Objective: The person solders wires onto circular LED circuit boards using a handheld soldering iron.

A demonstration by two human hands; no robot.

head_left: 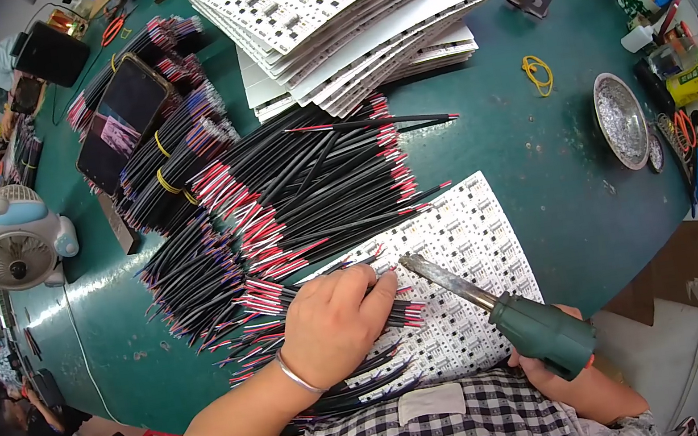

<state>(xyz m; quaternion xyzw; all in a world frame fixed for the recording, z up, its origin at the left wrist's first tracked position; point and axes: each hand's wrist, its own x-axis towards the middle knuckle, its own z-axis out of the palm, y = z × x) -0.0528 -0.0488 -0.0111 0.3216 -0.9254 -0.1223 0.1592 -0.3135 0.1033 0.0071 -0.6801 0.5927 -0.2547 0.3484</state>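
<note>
My left hand (328,322) lies over a white circuit board panel (507,258), thumb and forefinger pinched on a thin black wire with stripped ends. In my right hand (538,368) is a dark green soldering gun (543,335). Its metal tip (415,264) points left, close above the panel and just right of my left fingertips. Black wires (374,384) with red and white ends fan out over the panel's left part, beneath and beside my left hand. A large pile of similar wires (309,192) lies just beyond it.
A tall stack of circuit board panels (335,3) stands at the back. Bundled wires (171,172) with a phone (126,116) on top lie back left, near a small fan (14,241). At right are a metal bowl (622,121), a yellow loop (538,76) and assorted tools (694,157).
</note>
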